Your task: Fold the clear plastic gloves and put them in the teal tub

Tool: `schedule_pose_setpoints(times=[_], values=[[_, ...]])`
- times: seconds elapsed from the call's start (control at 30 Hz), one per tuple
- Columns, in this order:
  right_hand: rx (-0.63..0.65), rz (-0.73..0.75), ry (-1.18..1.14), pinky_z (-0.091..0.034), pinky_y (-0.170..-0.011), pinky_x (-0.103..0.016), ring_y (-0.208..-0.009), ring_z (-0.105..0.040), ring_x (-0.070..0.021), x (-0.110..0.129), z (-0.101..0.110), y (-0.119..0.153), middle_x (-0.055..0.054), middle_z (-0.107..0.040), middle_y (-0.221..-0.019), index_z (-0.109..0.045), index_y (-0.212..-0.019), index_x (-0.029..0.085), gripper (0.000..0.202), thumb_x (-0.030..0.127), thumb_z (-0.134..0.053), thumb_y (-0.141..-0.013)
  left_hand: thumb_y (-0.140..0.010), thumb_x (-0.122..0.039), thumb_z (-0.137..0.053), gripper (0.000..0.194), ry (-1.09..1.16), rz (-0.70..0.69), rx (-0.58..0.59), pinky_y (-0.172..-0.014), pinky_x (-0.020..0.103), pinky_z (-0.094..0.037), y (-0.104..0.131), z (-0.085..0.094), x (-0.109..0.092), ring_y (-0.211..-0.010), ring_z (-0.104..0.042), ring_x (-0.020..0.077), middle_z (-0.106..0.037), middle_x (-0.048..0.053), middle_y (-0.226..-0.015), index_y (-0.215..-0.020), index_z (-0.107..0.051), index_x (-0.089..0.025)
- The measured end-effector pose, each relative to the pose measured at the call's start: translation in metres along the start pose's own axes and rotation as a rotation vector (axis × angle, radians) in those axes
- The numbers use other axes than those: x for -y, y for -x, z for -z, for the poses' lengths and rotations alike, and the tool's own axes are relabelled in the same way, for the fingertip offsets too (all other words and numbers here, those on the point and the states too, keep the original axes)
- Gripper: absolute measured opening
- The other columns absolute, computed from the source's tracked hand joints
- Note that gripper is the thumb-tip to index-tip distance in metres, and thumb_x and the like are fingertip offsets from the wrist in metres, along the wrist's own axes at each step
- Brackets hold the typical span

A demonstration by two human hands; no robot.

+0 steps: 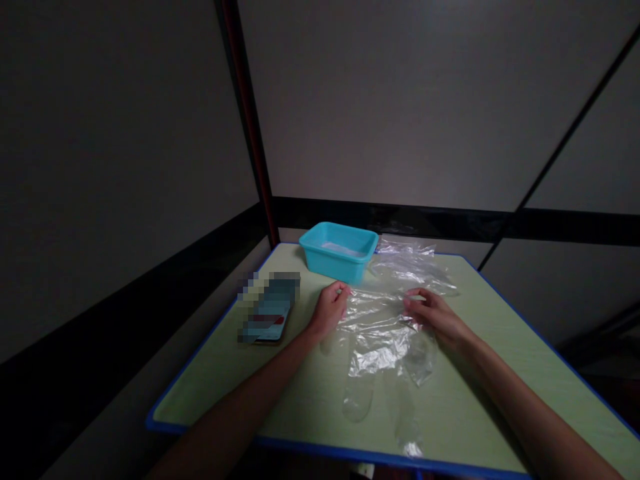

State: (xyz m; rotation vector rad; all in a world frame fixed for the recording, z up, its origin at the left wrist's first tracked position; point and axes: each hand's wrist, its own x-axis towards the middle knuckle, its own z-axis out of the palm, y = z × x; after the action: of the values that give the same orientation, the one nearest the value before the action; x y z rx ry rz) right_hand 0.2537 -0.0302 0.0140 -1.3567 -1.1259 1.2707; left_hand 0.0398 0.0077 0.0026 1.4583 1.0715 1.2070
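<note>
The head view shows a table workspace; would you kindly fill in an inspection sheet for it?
Surface: light green tabletop with blue edging.
Things in hand: thin clear plastic, crinkled, with finger-like lobes pointing toward the person.
Clutter: turquoise tub at the back; crumpled clear film to its right; phone on the left, partly pixelated.
Hands: left hand and right hand pinch the plastic at opposite sides.
Cables: nothing seen.
Surroundings: grey walls with dark bands; lower right too dim to tell.
</note>
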Motion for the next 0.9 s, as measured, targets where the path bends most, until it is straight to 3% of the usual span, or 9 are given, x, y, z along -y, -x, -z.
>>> schedule_pose_setpoints(times=[0.2, 0.3, 0.43, 0.57, 0.67, 0.9], values=[[0.194, -0.086, -0.046, -0.031, -0.034, -0.016, -0.042, -0.047, -0.0065, -0.002, 0.007, 0.000, 0.001, -0.058, -0.060, -0.053, -0.074, 0.017, 0.023, 0.028, -0.068, -0.060, -0.074, -0.030, -0.047, 0.016, 0.002, -0.032, -0.060, -0.033, 0.017, -0.019, 0.000, 0.002, -0.003, -0.029, -0.029, 0.0053, -0.031, -0.011, -0.033, -0.065, -0.047, -0.017], [0.233, -0.081, -0.050, -0.029, -0.035, -0.016, -0.041, -0.044, -0.0056, -0.004, 0.009, -0.003, 0.002, -0.055, -0.056, -0.052, -0.067, 0.016, 0.023, 0.031, -0.068, -0.060, -0.074, -0.031, -0.047, 0.016, 0.000, -0.039, -0.079, -0.033, 0.017, -0.019, -0.001, 0.002, -0.002, -0.029, -0.030, 0.0054, -0.031, -0.011, -0.033, -0.066, -0.047, -0.017], [0.136, 0.046, -0.022, -0.031, -0.036, -0.018, -0.039, -0.042, -0.0062, -0.004, 0.002, -0.003, 0.004, -0.050, -0.050, -0.046, -0.059, 0.018, 0.030, 0.041, -0.066, -0.061, -0.074, -0.033, -0.046, 0.018, 0.000, -0.037, -0.090, -0.033, 0.016, -0.021, -0.003, 0.003, 0.001, -0.030, -0.032, 0.0054, -0.033, -0.010, -0.034, -0.066, -0.047, -0.017], [0.016, 0.160, 0.015, -0.020, -0.030, -0.018, -0.031, -0.029, -0.0047, -0.003, -0.005, 0.000, 0.008, -0.039, -0.042, -0.042, -0.061, 0.020, 0.035, 0.050, -0.061, -0.064, -0.074, -0.033, -0.045, 0.018, 0.005, -0.034, -0.101, -0.032, 0.016, -0.021, -0.003, 0.003, 0.002, -0.030, -0.032, 0.0053, -0.032, -0.010, -0.037, -0.066, -0.046, -0.017], [0.008, 0.195, 0.080, -0.014, -0.032, -0.018, -0.032, -0.024, -0.0050, -0.002, -0.004, 0.000, 0.009, -0.033, -0.040, -0.043, -0.064, 0.020, 0.036, 0.053, -0.058, -0.065, -0.075, -0.031, -0.043, 0.016, 0.002, -0.041, -0.112, -0.032, 0.016, -0.022, -0.003, 0.003, 0.001, -0.030, -0.033, 0.0057, -0.032, -0.010, -0.037, -0.066, -0.046, -0.018], [0.006, 0.216, 0.148, -0.014, -0.037, -0.020, -0.037, -0.024, -0.0063, 0.002, 0.003, -0.003, 0.009, -0.031, -0.042, -0.046, -0.065, 0.019, 0.037, 0.054, -0.059, -0.063, -0.076, -0.026, -0.042, 0.013, -0.025, -0.043, -0.110, -0.032, 0.016, -0.024, 0.002, 0.004, -0.004, -0.028, -0.030, 0.0056, -0.034, -0.010, -0.035, -0.069, -0.048, -0.017]])
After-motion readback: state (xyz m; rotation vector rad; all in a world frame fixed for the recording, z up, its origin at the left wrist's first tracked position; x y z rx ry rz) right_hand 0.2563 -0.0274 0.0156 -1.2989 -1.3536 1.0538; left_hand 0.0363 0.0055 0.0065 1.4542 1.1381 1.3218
